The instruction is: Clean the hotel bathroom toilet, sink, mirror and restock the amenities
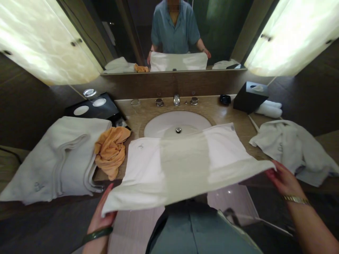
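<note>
A: Can any writing be read?
B: Small marks are seen on the white towel (182,165), at its far left corner and far right corner, but they are too small to be read. Similar marks are borne by the folded towels (76,155) at the left and the crumpled towel (293,146) at the right.
A: How are the hands placed?
B: The near right corner is pinched between thumb and fingers by the right hand (284,178). The near left end is gripped by the left hand (104,206), whose fingers are partly hidden by cloth.
A: And the towel itself?
B: It is stretched between both hands, its far side spread over the near part of the basin (177,119).
</note>
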Action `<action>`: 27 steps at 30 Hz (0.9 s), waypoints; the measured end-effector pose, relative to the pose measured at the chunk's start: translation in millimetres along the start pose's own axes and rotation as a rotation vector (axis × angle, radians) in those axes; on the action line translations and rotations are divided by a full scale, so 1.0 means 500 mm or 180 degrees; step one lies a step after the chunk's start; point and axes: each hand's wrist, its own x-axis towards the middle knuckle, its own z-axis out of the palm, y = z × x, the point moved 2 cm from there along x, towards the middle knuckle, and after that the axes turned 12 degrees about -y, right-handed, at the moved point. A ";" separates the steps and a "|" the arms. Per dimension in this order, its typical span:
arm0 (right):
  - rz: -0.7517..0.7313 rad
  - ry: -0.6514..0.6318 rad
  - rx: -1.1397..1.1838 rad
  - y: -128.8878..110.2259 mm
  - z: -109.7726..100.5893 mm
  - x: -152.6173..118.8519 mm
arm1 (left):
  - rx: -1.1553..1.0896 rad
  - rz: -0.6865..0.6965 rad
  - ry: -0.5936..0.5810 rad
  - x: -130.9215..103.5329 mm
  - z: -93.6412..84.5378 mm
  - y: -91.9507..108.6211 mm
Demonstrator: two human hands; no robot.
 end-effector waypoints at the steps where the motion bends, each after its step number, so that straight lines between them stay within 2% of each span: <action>1: -0.0001 -0.0122 0.0285 -0.019 0.044 0.017 | -0.0492 -0.0106 -0.0060 0.007 0.040 0.022; 3: 0.0020 -0.0486 0.0616 -0.046 0.122 0.044 | -0.1239 -0.0257 -0.0149 0.020 0.109 0.057; 5: 0.0114 -0.0694 0.0613 -0.062 0.171 0.062 | -0.1249 -0.0211 -0.0267 0.028 0.146 0.079; 6: 0.0079 -0.0750 0.0308 -0.070 0.185 0.069 | -0.1010 -0.0109 -0.0251 0.032 0.151 0.086; 8: -0.0214 -0.0826 -0.0625 -0.091 0.207 0.087 | -0.0225 0.0346 -0.0228 0.046 0.151 0.101; 10: -0.0624 -0.0946 -0.1542 -0.120 0.243 0.116 | 0.0888 0.1025 -0.0253 0.073 0.165 0.125; 12: -0.1031 -0.1125 -0.2140 -0.151 0.308 0.157 | 0.2175 0.1785 -0.0433 0.117 0.216 0.156; 14: -0.1403 -0.1327 -0.2468 -0.177 0.393 0.204 | 0.3475 0.2312 -0.0520 0.174 0.289 0.186; 16: -0.1730 -0.1525 -0.2925 -0.195 0.473 0.247 | 0.4539 0.2317 -0.0468 0.235 0.353 0.213; 18: -0.1963 -0.1636 -0.3504 -0.207 0.518 0.277 | 0.5153 0.1939 -0.0399 0.284 0.384 0.239; 19: -0.2044 -0.1632 -0.3773 -0.213 0.522 0.284 | 0.5292 0.1781 -0.0419 0.297 0.385 0.252; 21: -0.2161 -0.1543 -0.4093 -0.226 0.486 0.283 | 0.5364 0.1649 -0.0437 0.297 0.356 0.277; 22: -0.2246 -0.1446 -0.4131 -0.232 0.449 0.272 | 0.5310 0.1750 -0.0407 0.282 0.330 0.286; 24: -0.2474 -0.1211 -0.4269 -0.231 0.351 0.230 | 0.5040 0.2257 -0.0234 0.230 0.261 0.290; 25: -0.2566 -0.1073 -0.4321 -0.220 0.297 0.202 | 0.4829 0.2589 -0.0130 0.195 0.221 0.280; 27: -0.2570 -0.0870 -0.4384 -0.173 0.199 0.141 | 0.4458 0.3061 -0.0009 0.124 0.146 0.229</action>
